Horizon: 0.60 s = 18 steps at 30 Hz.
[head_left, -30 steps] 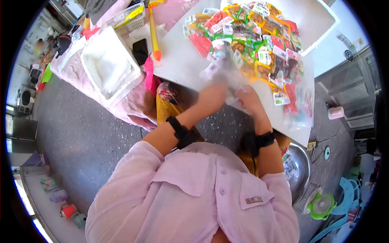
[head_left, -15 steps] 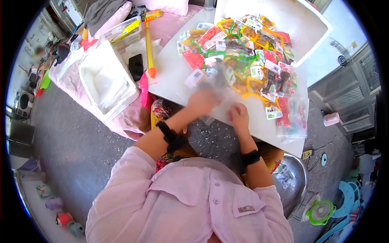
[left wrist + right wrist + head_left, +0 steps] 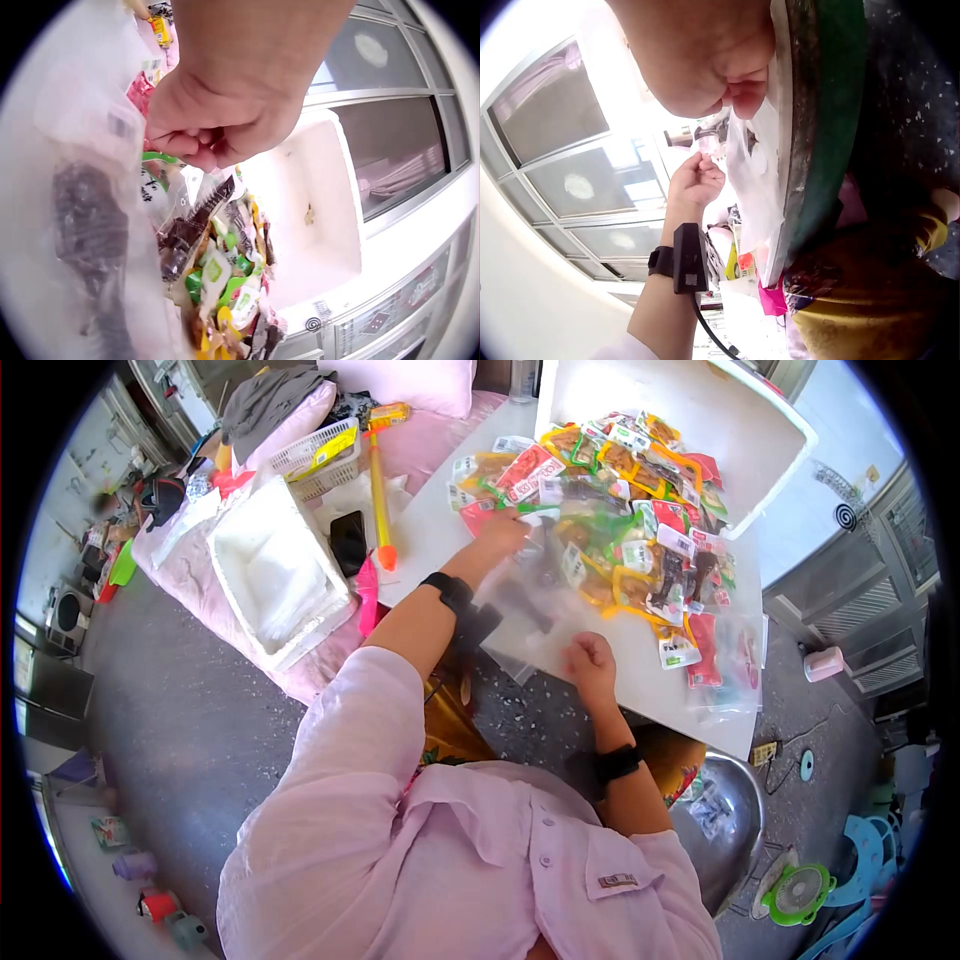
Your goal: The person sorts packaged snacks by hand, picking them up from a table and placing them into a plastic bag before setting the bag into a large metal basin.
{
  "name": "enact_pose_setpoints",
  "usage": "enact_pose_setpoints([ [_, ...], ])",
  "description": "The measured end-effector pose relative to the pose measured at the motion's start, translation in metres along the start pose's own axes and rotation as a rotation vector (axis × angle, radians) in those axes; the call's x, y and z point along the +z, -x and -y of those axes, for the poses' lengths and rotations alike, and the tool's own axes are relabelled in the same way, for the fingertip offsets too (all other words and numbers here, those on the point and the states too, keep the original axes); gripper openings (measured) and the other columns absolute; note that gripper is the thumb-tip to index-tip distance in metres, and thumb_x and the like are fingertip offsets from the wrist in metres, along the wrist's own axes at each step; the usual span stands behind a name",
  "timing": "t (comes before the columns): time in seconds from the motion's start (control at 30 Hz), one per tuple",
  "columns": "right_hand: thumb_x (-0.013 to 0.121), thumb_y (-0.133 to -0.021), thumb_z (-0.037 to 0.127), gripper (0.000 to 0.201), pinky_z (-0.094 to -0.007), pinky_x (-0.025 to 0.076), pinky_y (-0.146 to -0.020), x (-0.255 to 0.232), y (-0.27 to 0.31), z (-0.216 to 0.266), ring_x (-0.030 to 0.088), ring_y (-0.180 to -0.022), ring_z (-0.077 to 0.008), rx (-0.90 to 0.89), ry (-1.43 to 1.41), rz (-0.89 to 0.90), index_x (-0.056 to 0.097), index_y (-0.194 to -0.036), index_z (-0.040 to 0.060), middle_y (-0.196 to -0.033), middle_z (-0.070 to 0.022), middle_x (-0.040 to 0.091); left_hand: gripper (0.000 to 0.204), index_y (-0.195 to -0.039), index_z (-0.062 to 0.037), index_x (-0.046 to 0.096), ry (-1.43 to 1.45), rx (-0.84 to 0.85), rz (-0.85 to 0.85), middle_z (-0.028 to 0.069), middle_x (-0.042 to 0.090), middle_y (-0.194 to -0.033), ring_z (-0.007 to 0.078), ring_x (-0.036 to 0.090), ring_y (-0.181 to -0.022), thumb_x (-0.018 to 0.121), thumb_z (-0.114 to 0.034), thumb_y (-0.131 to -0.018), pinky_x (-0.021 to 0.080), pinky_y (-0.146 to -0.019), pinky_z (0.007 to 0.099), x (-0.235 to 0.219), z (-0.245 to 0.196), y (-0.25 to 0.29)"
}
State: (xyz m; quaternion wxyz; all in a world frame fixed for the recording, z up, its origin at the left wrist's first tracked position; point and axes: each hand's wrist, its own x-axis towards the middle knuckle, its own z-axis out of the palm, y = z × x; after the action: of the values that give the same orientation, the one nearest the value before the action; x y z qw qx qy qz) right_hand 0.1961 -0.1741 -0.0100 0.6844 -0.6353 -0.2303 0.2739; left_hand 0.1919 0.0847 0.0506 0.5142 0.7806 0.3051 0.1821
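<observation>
A clear plastic bag (image 3: 515, 592) is drawn out between the two hands over the front of the white table (image 3: 650, 682). My left hand (image 3: 503, 533) pinches its far end beside the heap of food packets (image 3: 625, 490). With fingers curled, my right hand (image 3: 592, 663) holds the near end by the table's front edge. The left wrist view shows the left hand (image 3: 225, 124) closed above the packets, and a dark shape (image 3: 90, 225) in or behind the cloudy film. In the right wrist view the film (image 3: 754, 172) hangs below the right fingers (image 3: 748, 97).
A white foam box (image 3: 680, 410) stands behind the packets. More clear bags (image 3: 735, 670) lie at the table's right corner. On the pink bed to the left are another foam box (image 3: 225, 545), a phone (image 3: 348, 542) and a yellow stick (image 3: 378, 500). A metal basin (image 3: 735, 840) sits low at right.
My left hand has moved away from me, up to the packets, stretching the bag out. My right hand has stayed near the table's front edge.
</observation>
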Motion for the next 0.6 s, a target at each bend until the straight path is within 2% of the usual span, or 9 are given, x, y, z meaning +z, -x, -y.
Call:
enact_pose_setpoints([
  [0.07,0.045,-0.078,0.005,0.012,-0.0204,0.043,-0.052,-0.001,0.001,0.002,0.050,-0.060,-0.0092,0.000,0.012,0.011,0.046,-0.090,0.0021,-0.076,-0.0053,0.051,0.027,-0.092,-0.0005,0.051,0.181,-0.048,-0.016,0.0057,0.051,-0.063,0.0130,0.051,-0.051,0.054,-0.017,-0.071,0.039,-0.043,0.0263,-0.002,-0.021,0.008],
  [0.17,0.046,-0.079,0.006,0.012,-0.0200,0.042,-0.051,0.002,0.003,0.008,0.049,-0.059,-0.0085,0.020,0.038,0.004,0.046,-0.090,0.0023,-0.074,-0.0043,0.051,0.021,-0.090,-0.0024,0.051,0.144,0.035,-0.078,0.0101,0.054,-0.077,0.0208,0.055,-0.068,0.048,-0.016,-0.073,0.044,-0.056,0.0336,-0.014,-0.065,0.036],
  [0.2,0.046,-0.079,0.006,0.012,-0.0200,0.042,-0.051,0.003,0.003,0.011,0.049,-0.059,-0.0083,0.029,0.049,-0.005,0.046,-0.090,0.0023,-0.074,-0.0039,0.051,0.020,-0.089,-0.0032,0.051,0.002,0.342,-0.210,0.0155,0.053,-0.080,0.0269,0.054,-0.075,0.047,-0.015,-0.074,0.042,-0.064,0.0357,-0.015,-0.066,0.033],
  [0.3,0.048,-0.078,0.005,0.013,-0.0203,0.042,-0.056,0.005,0.006,0.020,0.050,-0.065,-0.0089,0.012,0.011,-0.046,0.046,-0.090,0.0016,-0.077,-0.0037,0.051,0.016,-0.089,-0.0035,0.051,-0.216,0.690,-0.325,0.0121,0.055,-0.076,0.0218,0.055,-0.067,0.047,-0.013,-0.077,0.042,-0.057,0.0293,-0.018,-0.075,0.047],
  [0.33,0.049,-0.077,0.005,0.016,-0.0206,0.042,-0.059,0.003,0.005,0.023,0.050,-0.069,-0.0098,-0.124,0.037,-0.071,0.046,-0.092,0.0009,-0.080,-0.0044,0.051,0.015,-0.086,-0.0033,0.051,-0.279,0.768,-0.268,0.0134,0.053,-0.079,0.0261,0.052,-0.075,0.051,-0.011,-0.073,0.041,-0.065,0.0330,-0.021,-0.084,0.061],
  [0.4,0.052,-0.075,0.004,0.022,-0.0210,0.042,-0.065,-0.003,0.004,0.031,0.051,-0.076,-0.0117,-0.395,0.091,-0.120,0.046,-0.095,-0.0005,-0.085,-0.0059,0.051,0.015,-0.082,-0.0046,0.051,-0.484,1.033,-0.257,0.0117,0.052,-0.078,0.0258,0.051,-0.074,0.053,-0.010,-0.068,0.041,-0.064,0.0334,-0.020,-0.086,0.082],
  [0.43,0.053,-0.074,0.004,0.025,-0.0210,0.041,-0.067,-0.002,0.011,0.047,0.051,-0.079,-0.0121,-0.470,0.246,-0.174,0.045,-0.097,-0.0012,-0.087,-0.0067,0.051,0.015,-0.080,-0.0053,0.051,-0.588,1.164,-0.248,0.0108,0.052,-0.077,0.0256,0.051,-0.074,0.054,-0.010,-0.066,0.041,-0.064,0.0336,-0.018,-0.086,0.094],
  [0.5,0.055,-0.072,0.002,0.032,-0.0208,0.039,-0.072,0.001,0.027,0.096,0.049,-0.085,-0.0127,-0.620,0.559,-0.276,0.044,-0.102,-0.0026,-0.091,-0.0085,0.051,0.015,-0.075,-0.0078,0.049,-0.587,1.231,-0.197,0.0079,0.050,-0.073,0.0243,0.050,-0.073,0.054,-0.010,-0.061,0.040,-0.063,0.0337,-0.008,-0.095,0.133],
  [0.6,0.056,-0.071,0.002,0.038,-0.0209,0.039,-0.071,-0.007,0.040,0.114,0.049,-0.083,-0.0114,-0.619,0.752,-0.036,0.042,-0.106,-0.0021,-0.093,-0.0090,0.051,0.019,-0.079,-0.0082,0.048,-0.634,1.200,0.034,0.0057,0.049,-0.067,0.0234,0.050,-0.066,0.054,-0.009,-0.061,0.039,-0.057,0.0342,0.012,-0.086,0.172],
])
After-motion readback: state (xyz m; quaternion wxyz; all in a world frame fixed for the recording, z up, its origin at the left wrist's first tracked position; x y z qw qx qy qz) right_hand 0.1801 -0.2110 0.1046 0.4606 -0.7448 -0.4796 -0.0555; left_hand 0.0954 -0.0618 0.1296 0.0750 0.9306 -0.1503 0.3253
